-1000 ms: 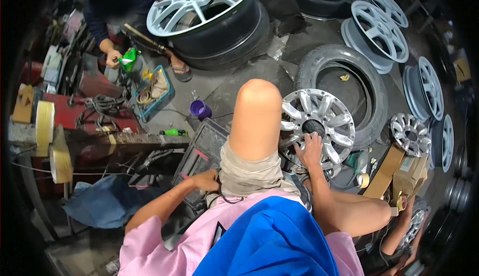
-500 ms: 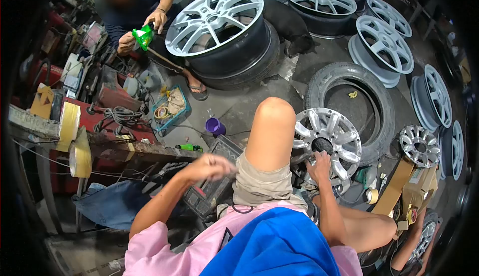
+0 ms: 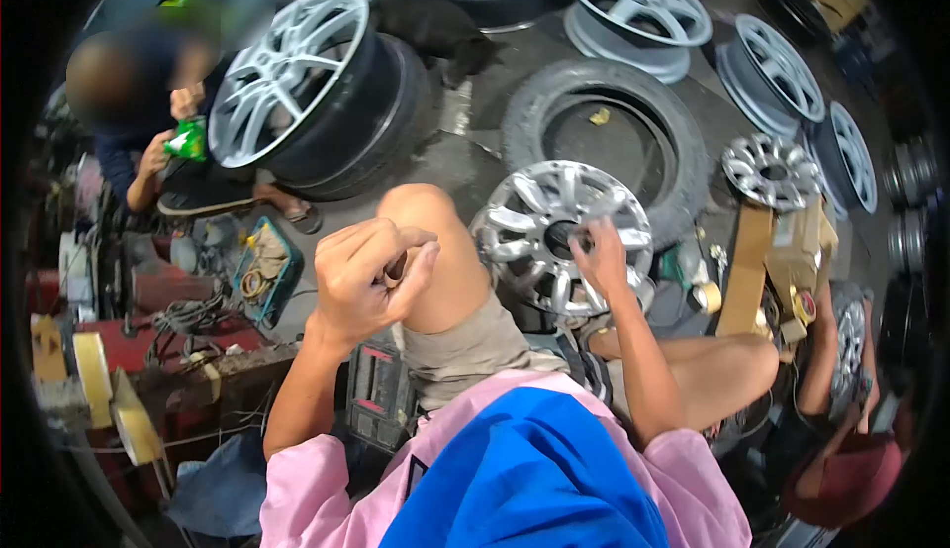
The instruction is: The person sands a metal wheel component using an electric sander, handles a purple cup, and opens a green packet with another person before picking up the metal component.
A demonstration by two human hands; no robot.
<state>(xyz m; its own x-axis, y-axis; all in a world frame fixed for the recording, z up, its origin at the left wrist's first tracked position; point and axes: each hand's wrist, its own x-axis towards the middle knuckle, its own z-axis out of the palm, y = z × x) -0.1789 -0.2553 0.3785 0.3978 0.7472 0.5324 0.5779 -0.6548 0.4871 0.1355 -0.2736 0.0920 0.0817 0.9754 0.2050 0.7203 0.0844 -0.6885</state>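
My left hand (image 3: pixel 368 276) is raised in front of my bent knee, its fingers curled in toward the thumb. Whatever it may hold is hidden. My right hand (image 3: pixel 604 259) hovers over the shiny multi-spoke alloy wheel face (image 3: pixel 524 206) beside my knee, and its fingers are smeared by motion. A dark piece (image 3: pixel 560 239) lies at the hub of that wheel, just left of my right fingers. Behind it a black tire (image 3: pixel 529 102) lies flat on the floor.
Silver-painted rims (image 3: pixel 638 3) stand along the back and right. Opposite me a person holds a green packet (image 3: pixel 186 140). A teal basket (image 3: pixel 282 281), tape rolls (image 3: pixel 94 380) and a toolbox (image 3: pixel 374 390) are at left. Cardboard (image 3: pixel 742 281) and another wheel face (image 3: pixel 772 172) are at right.
My view has swung to the right. My left hand has risen and come in front of my knee. My right hand has lifted a little off the hub; the dark piece stays there.
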